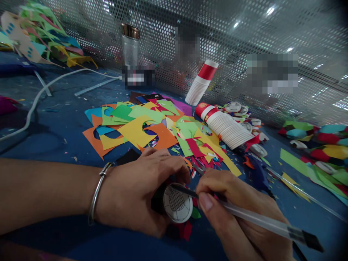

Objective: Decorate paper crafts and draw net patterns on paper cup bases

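My left hand (pixel 141 188) is curled around a small round paper piece (pixel 178 210), like a cup bottom, with a dark side. Its white face is turned toward me and bears a black drawn grid inside a circle, with lines running to the rim. In my right hand (pixel 236 214) is a pen (pixel 258 215) with a clear barrel and black end, its tip at the upper part of the white face. A dark metal tip (pixel 199 168), perhaps of scissors, shows beyond my right fingers. Red and green paper scraps (pixel 186 230) lie just below the round piece.
Coloured paper offcuts (pixel 136 127) spread over the blue table (pixel 67 141). Stacked paper cups (pixel 228 127) lie beyond; another stack (pixel 201 83) leans on the perforated screen (pixel 163 43). A jar (pixel 131 45) and white cable (pixel 35 103) are at the back left, colourful paper pieces (pixel 331 145) right.
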The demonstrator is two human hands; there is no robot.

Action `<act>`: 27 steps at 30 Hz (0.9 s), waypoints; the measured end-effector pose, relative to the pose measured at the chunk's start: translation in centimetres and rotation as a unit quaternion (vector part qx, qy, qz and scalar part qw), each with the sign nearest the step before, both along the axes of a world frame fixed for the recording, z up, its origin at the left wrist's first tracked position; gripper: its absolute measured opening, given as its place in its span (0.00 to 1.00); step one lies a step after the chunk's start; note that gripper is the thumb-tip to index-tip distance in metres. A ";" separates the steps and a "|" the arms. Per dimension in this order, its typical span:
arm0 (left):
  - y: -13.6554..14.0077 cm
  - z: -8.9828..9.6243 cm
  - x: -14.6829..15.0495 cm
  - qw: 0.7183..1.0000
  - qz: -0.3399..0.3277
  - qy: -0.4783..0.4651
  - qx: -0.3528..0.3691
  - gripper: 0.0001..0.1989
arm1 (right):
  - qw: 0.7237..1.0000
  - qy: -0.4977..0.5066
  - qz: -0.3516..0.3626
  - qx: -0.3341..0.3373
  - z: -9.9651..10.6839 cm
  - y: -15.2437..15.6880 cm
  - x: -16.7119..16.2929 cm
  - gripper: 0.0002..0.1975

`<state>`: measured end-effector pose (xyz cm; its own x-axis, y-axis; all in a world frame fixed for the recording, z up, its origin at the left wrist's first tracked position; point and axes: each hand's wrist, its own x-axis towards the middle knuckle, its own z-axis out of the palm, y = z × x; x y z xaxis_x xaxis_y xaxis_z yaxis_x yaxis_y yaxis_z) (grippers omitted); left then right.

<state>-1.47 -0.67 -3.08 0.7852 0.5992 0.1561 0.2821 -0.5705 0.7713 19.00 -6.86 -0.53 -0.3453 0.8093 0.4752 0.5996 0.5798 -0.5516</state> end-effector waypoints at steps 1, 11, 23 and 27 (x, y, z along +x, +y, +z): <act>0.0 0.0 0.0 1.000 0.001 0.000 -0.002 0.24 | 1.000 0.000 0.001 0.000 0.0 0.0 0.0 0.07; 0.1 -0.2 -0.1 1.000 0.001 -0.010 -0.014 0.25 | 0.999 -0.030 -0.016 0.015 0.3 0.0 0.3 0.08; 0.0 0.3 0.0 1.000 -0.004 -0.004 -0.024 0.23 | 0.998 -0.047 -0.041 0.026 0.8 -0.1 0.1 0.08; 0.0 0.0 0.1 1.000 -0.003 -0.014 -0.013 0.23 | 0.999 -0.018 -0.022 0.024 0.4 0.1 0.2 0.07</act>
